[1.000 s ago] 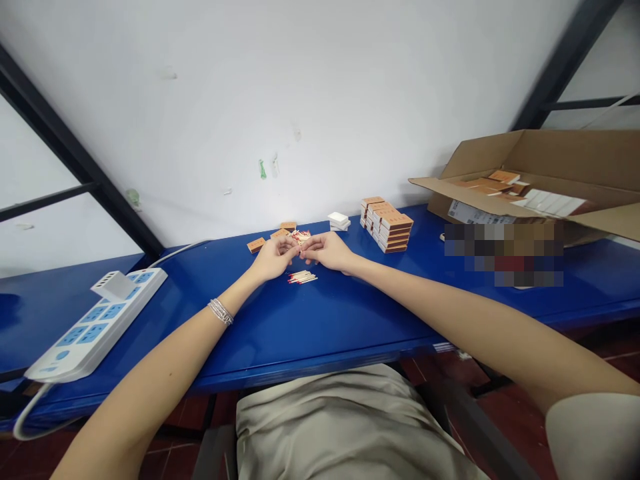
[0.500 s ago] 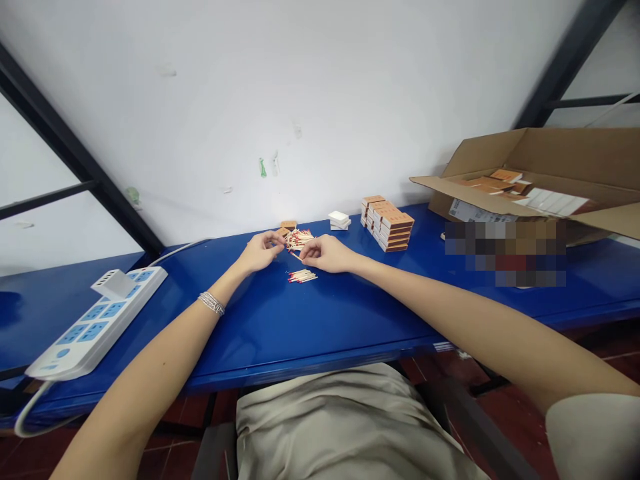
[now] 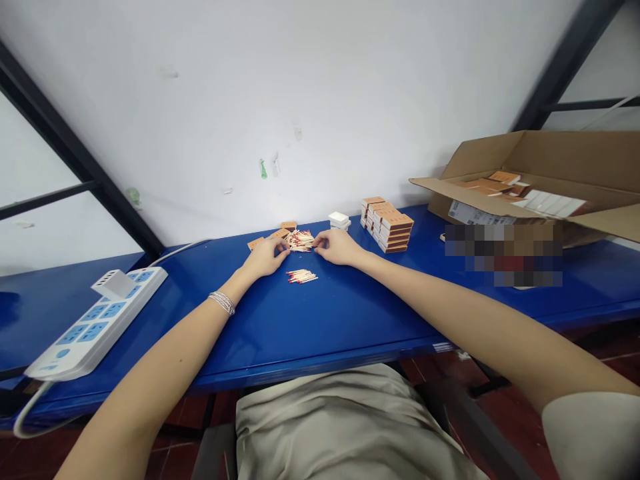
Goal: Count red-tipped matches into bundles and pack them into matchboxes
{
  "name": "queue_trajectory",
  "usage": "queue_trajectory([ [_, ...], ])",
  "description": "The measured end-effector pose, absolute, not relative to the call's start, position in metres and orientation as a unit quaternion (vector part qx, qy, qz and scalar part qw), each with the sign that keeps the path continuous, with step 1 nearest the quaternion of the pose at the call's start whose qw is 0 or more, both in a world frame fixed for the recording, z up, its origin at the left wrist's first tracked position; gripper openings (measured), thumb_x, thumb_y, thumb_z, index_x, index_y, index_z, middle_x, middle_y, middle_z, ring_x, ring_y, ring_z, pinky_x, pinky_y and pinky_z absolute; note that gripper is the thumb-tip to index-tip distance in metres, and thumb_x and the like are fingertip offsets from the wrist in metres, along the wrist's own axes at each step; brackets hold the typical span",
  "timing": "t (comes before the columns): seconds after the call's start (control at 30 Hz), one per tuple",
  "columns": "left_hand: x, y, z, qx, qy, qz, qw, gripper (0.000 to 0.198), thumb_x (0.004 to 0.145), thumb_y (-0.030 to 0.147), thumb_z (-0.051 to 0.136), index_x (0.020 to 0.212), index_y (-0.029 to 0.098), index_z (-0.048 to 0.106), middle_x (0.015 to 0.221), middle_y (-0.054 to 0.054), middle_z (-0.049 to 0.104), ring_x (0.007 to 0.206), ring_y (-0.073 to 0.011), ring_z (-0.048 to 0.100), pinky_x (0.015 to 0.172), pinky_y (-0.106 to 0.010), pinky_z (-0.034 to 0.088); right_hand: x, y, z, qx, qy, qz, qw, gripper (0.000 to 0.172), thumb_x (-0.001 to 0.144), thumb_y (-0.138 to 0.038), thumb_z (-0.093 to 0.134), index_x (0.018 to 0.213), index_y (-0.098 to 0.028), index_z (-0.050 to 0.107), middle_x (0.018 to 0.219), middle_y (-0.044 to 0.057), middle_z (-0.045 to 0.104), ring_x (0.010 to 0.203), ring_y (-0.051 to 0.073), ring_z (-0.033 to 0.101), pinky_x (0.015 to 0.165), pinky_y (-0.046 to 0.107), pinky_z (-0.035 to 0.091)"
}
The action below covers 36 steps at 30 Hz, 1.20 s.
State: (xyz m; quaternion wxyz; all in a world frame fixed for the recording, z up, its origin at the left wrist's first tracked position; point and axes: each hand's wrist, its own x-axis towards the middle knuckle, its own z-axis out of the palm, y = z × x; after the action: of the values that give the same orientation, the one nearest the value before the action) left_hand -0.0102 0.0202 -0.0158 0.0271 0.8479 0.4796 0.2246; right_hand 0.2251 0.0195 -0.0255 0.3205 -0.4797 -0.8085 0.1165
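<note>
A loose heap of red-tipped matches (image 3: 301, 241) lies on the blue table, between my two hands. At its left edge is my left hand (image 3: 269, 256), fingers bent, with a small gap between thumb and forefinger; I see nothing held there. On the other side, the thumb and forefinger of my right hand (image 3: 337, 247) pinch at a match by the heap's edge. Nearer to me, a small row of matches (image 3: 302, 276) lies roughly side by side, heads to the left. Orange matchboxes (image 3: 257, 243) lie behind my left hand, partly hidden by it.
White box trays (image 3: 339, 219) sit near the wall, beside a stack of matchboxes (image 3: 393, 223). An open carton (image 3: 467, 160) with more matchboxes stands at right, a blurred-out patch before it. A power strip (image 3: 95, 327) lies on the table (image 3: 310, 327) at left.
My right hand has moved away from me, from above the small row to the heap's right edge. My left hand has shifted slightly right and nearer, uncovering a matchbox.
</note>
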Motion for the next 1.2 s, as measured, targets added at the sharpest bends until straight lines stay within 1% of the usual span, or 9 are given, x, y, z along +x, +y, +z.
queue_trajectory([
  [0.13,-0.009,0.021,-0.015,0.849,0.473,0.235,0.028,0.012,0.086,0.025,0.056,0.086,0.018,0.066,0.091,-0.006,0.071,0.086,-0.0217,0.063,0.083,-0.036,0.049,0.221,0.018,-0.028,-0.467,-0.82,0.108,0.313,0.011,0.082,-0.018,0.066,0.087,-0.016,0.075,0.083,0.005,0.075,0.072,0.015,0.064,0.068,0.025,0.045],
  [0.3,-0.01,0.015,-0.009,0.843,0.478,0.248,0.016,0.011,0.084,0.023,0.058,0.086,0.017,0.066,0.089,-0.006,0.069,0.08,-0.0197,0.062,0.083,-0.034,0.048,0.217,0.015,-0.029,-0.451,-0.819,0.103,0.34,0.011,0.081,-0.018,0.065,0.087,-0.016,0.074,0.083,0.005,0.074,0.071,0.015,0.063,0.066,0.025,0.043],
  [0.47,-0.005,0.005,-0.004,0.83,0.48,0.282,0.019,0.013,0.085,0.027,0.057,0.083,0.016,0.065,0.08,-0.004,0.067,0.067,-0.0157,0.057,0.072,-0.031,0.047,0.211,0.004,-0.025,-0.424,-0.815,0.115,0.379,0.015,0.081,-0.015,0.065,0.091,-0.015,0.074,0.082,0.005,0.074,0.069,0.014,0.062,0.069,0.025,0.044],
  [0.67,0.01,-0.006,-0.005,0.802,0.481,0.331,0.124,0.023,0.086,0.038,0.058,0.088,0.016,0.066,0.062,0.002,0.058,0.053,-0.0122,0.05,0.055,-0.026,0.039,0.203,-0.004,-0.022,-0.439,-0.766,0.221,0.415,0.017,0.084,-0.026,0.065,0.088,-0.016,0.078,0.082,0.005,0.076,0.071,0.015,0.065,0.067,0.025,0.045],
  [0.83,0.017,-0.01,-0.007,0.815,0.453,0.332,0.141,0.023,0.086,0.037,0.059,0.088,0.016,0.067,0.068,0.0,0.062,0.052,-0.0109,0.048,0.052,-0.025,0.038,0.202,0.001,-0.025,-0.381,-0.721,0.32,0.483,0.023,0.082,-0.035,0.067,0.08,-0.014,0.073,0.076,0.004,0.074,0.069,0.016,0.066,0.064,0.025,0.048],
  [0.9,0.015,-0.009,-0.008,0.826,0.445,0.325,0.12,0.021,0.086,0.035,0.059,0.088,0.017,0.067,0.076,-0.002,0.067,0.053,-0.011,0.05,0.054,-0.025,0.04,0.203,0.001,-0.024,-0.374,-0.716,0.324,0.492,0.019,0.082,-0.032,0.067,0.078,-0.014,0.07,0.077,0.005,0.073,0.07,0.017,0.067,0.066,0.026,0.05],
  [0.97,0.012,-0.005,-0.009,0.843,0.437,0.3,0.09,0.015,0.084,0.029,0.059,0.088,0.017,0.068,0.083,-0.003,0.07,0.057,-0.0118,0.053,0.058,-0.027,0.043,0.205,0.0,-0.022,-0.374,-0.729,0.303,0.487,0.011,0.082,-0.024,0.064,0.079,-0.014,0.067,0.078,0.006,0.073,0.071,0.016,0.068,0.068,0.026,0.051],
  [1.03,0.007,-0.001,-0.01,0.86,0.432,0.261,0.073,0.011,0.082,0.023,0.06,0.086,0.017,0.068,0.082,-0.003,0.07,0.061,-0.0132,0.056,0.063,-0.028,0.046,0.207,-0.003,-0.02,-0.371,-0.756,0.269,0.467,0.007,0.082,-0.019,0.062,0.082,-0.014,0.067,0.077,0.006,0.073,0.07,0.016,0.068,0.067,0.025,0.051],
  [1.2,-0.003,0.007,-0.012,0.871,0.437,0.21,0.081,0.008,0.082,0.023,0.06,0.082,0.017,0.066,0.08,-0.004,0.069,0.067,-0.0161,0.059,0.071,-0.03,0.048,0.207,-0.012,-0.017,-0.302,-0.854,0.203,0.373,0.01,0.083,-0.021,0.064,0.088,-0.015,0.071,0.078,0.004,0.072,0.068,0.013,0.063,0.066,0.024,0.046],
])
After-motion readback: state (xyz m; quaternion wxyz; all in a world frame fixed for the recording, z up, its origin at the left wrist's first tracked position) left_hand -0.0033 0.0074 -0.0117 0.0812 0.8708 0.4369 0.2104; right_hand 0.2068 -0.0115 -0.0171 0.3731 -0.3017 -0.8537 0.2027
